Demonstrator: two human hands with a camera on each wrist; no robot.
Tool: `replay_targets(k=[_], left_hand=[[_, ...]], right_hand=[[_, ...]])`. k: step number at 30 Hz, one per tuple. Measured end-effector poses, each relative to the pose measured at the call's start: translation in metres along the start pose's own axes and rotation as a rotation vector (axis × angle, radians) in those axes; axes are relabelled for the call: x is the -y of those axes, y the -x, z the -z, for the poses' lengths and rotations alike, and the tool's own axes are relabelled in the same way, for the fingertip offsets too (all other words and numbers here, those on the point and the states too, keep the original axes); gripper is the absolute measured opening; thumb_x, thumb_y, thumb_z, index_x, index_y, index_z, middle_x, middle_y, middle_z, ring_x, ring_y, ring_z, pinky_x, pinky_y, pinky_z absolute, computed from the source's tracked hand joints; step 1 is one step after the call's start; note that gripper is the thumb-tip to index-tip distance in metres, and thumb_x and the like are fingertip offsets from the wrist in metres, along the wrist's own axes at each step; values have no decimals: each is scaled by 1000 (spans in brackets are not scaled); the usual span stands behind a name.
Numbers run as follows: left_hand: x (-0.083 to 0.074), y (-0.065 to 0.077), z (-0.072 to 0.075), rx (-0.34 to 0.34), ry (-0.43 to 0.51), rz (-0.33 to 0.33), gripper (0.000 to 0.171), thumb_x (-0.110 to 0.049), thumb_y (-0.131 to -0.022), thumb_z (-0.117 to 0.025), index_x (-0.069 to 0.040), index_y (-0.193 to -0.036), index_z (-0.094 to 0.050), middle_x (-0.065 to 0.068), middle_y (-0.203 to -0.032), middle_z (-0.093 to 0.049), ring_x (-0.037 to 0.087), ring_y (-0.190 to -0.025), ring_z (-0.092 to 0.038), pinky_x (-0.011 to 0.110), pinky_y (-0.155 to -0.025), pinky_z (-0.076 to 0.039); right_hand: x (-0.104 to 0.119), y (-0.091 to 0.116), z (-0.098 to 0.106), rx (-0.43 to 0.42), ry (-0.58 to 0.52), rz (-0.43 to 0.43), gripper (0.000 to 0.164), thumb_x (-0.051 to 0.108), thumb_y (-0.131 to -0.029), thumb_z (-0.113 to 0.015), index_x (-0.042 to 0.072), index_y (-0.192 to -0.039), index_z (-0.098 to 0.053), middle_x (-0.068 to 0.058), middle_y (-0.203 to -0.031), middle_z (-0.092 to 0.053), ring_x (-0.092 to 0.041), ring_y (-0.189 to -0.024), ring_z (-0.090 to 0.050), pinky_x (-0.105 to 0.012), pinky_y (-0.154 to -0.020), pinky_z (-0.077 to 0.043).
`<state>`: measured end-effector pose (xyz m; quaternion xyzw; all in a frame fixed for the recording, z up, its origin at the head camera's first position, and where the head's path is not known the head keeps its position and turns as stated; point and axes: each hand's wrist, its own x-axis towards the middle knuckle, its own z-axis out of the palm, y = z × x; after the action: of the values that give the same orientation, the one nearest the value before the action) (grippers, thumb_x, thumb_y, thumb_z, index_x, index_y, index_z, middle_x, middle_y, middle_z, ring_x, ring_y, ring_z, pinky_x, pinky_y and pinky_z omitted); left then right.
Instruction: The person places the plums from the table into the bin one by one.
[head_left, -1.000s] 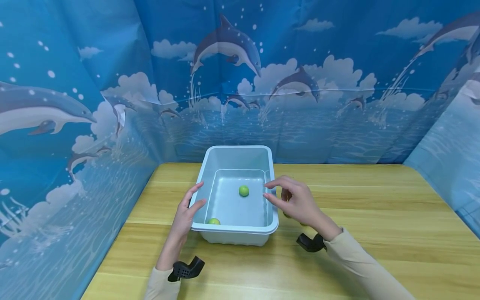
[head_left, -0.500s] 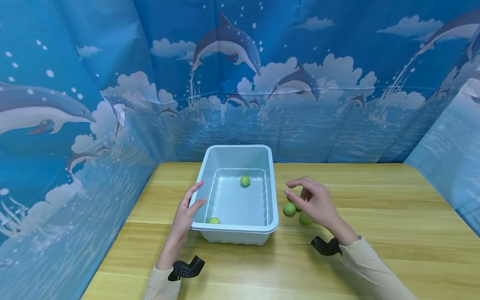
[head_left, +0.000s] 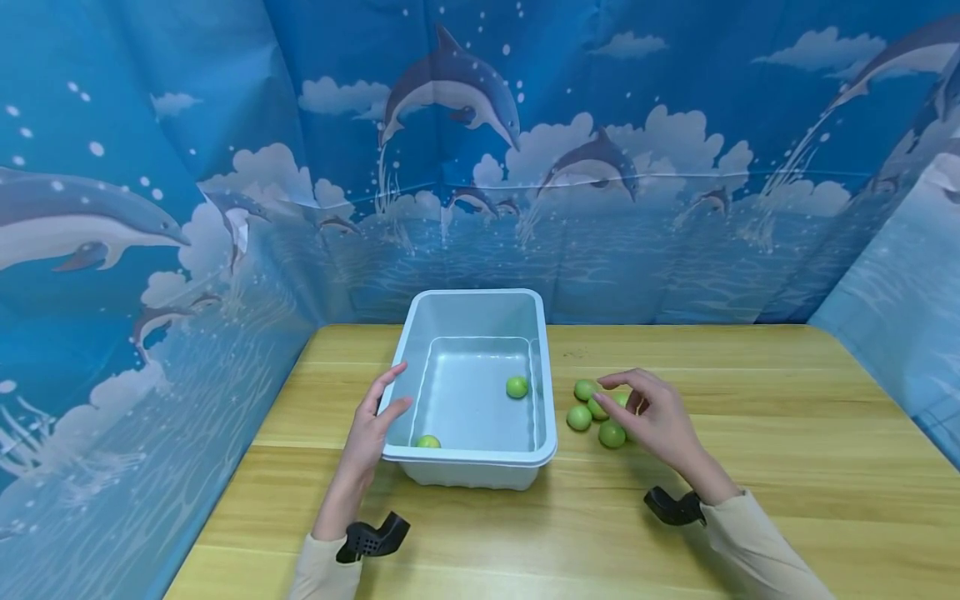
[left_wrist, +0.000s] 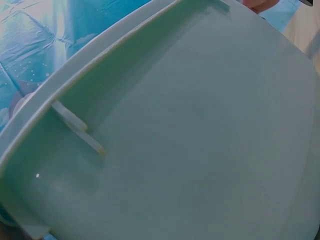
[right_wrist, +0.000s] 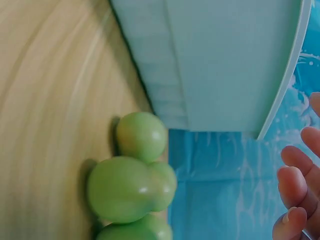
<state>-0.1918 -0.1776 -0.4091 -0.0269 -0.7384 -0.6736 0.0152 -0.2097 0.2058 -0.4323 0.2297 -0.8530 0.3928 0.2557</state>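
Observation:
My left hand (head_left: 369, 427) holds the left rim of a pale blue-grey plastic bin (head_left: 470, 457), its thumb over the edge. Inside the bin lie two round green fruits that look like limes: one fruit (head_left: 517, 387) near the right wall, another (head_left: 428, 442) in the near left corner, partly hidden by the rim. My right hand (head_left: 660, 421) hovers over a cluster of the same fruits (head_left: 579, 417) to the right of the bin, fingers loosely bent and holding nothing. In the right wrist view, the clustered fruits (right_wrist: 120, 189) sit apart from the fingertips (right_wrist: 291, 185).
The wooden table (head_left: 780, 433) stretches out to the right and in front of the bin. A blue curtain (head_left: 480, 250) printed with dolphins hangs behind the table and along both sides. The bin's right wall (right_wrist: 220, 65) stands close beside the fruit cluster.
My right hand has moved from above the bin's right rim out to the fruits on the table. The fruit inside rolled away, then back toward the right wall. My left hand stays put.

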Motion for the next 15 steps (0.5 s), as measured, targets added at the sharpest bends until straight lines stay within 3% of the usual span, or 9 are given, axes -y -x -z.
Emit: replay_targets(k=[9, 15], left_hand=[[1, 1, 0, -4, 3, -5, 49, -25, -96, -57, -22, -142, -43, 4, -153, -21, 26, -140, -16, 54, -108, -14], [1, 0, 0, -1, 7, -5, 49, -25, -96, -57, -22, -142, -43, 4, -154, -20, 26, -140, -15, 54, -108, -14]], right_hand=[[-13, 14, 0, 23, 34, -12, 23, 9, -79, -77, 9, -101, -70, -4, -89, -65, -5, -54, -47, -21, -47, -39], [-18, 21, 0, 36, 71, -29, 25, 9, -77, -79, 7, -100, -70, -4, -88, -65, -5, -54, -47, -22, -47, -38]])
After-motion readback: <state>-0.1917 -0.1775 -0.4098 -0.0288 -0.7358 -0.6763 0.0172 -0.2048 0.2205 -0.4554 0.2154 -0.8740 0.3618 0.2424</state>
